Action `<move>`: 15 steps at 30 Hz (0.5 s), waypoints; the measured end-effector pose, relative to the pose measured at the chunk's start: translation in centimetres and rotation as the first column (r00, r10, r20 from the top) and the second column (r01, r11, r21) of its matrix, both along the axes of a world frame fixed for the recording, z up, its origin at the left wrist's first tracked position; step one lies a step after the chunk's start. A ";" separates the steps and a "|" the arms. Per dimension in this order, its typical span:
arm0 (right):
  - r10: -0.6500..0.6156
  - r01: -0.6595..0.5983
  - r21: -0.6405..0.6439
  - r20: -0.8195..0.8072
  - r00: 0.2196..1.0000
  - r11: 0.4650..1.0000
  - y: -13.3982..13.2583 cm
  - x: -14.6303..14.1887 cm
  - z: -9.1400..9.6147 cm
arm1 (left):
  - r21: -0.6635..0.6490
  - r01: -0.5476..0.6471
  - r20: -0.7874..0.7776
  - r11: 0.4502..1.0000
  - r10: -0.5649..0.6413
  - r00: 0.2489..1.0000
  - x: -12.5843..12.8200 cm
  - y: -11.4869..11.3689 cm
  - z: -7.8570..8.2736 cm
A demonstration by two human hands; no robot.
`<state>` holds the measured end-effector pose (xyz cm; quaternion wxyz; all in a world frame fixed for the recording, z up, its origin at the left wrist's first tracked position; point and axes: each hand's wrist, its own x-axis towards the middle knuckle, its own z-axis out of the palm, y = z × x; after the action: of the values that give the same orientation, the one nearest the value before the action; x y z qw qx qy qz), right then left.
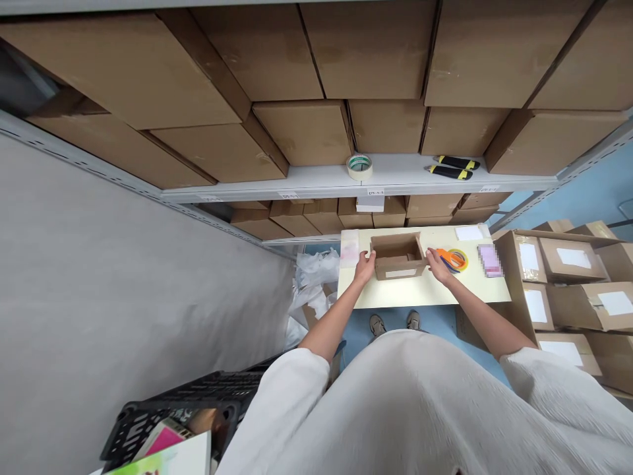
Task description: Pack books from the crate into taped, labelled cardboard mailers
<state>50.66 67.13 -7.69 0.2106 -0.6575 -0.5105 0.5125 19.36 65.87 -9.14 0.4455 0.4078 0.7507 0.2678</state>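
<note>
Grips an open carton (399, 256) by both ends, over the left half of a pale desk (425, 295), straight ahead of the body and beyond the shoes (394, 322). Holds the left end with the left hand (364, 267) curled against the wall, and the right end with the right hand (437, 265) closed on the opposite wall, probably to balance the load evenly and leave the mouth free. Turns the mouth upward and the wall with the white label (400, 272) toward the body, perhaps for easy reading. Seems to rest the base on the desk; cannot tell for certain about any slight lift. Reaches forward and down with both arms, nearly straight at the elbows, bare below short white sleeves (301, 369), slanting inward from wide-set shoulders to meet at the carton. Leaves an orange item (445, 256) and a yellow ring (461, 259) just beside the right hand, apparently within easy reach, and a white sheet (469, 233) farther back, out of the way. Sets a tape roll (359, 167) and two cutters (451, 168) along the shelf edge (316, 179), likely to spare working room on the desk.
</note>
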 end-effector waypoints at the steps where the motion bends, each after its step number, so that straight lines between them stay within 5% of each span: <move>1: 0.008 -0.008 -0.001 0.014 1.000 1.000 -0.3 0.2 -0.4 | -0.028 0.005 0.002 1.000 -0.005 1.000 0.0 -0.4 0.1; 4: 0.000 -0.001 0.027 0.043 0.999 1.000 -0.6 0.8 -0.7 | 0.012 0.011 -0.047 1.000 -0.010 0.999 -0.5 -1.2 0.9; 7: -0.010 -0.021 0.262 0.114 0.993 0.965 -0.4 0.9 0.5 | 0.308 0.134 -0.219 0.942 -0.066 0.973 -1.1 -1.4 2.5; 9: 0.046 -0.119 0.459 0.167 0.985 0.881 0.0 0.2 1.9 | 0.461 0.336 -0.342 0.821 -0.185 0.921 -1.0 -1.2 3.7; 11: 0.172 -0.264 0.570 0.211 0.962 0.778 0.6 -1.1 3.5 | 0.478 0.521 -0.432 0.707 -0.327 0.841 -0.4 -0.7 4.5; 15: 0.480 -0.600 0.532 0.363 0.799 0.597 1.5 -3.3 5.2 | 0.281 0.685 -0.520 0.672 -0.493 0.698 0.6 0.0 4.5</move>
<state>47.31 68.59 -2.44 0.2020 -0.4068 -0.8420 0.2910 19.97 65.89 -4.69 0.2363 0.7704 0.5631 0.1833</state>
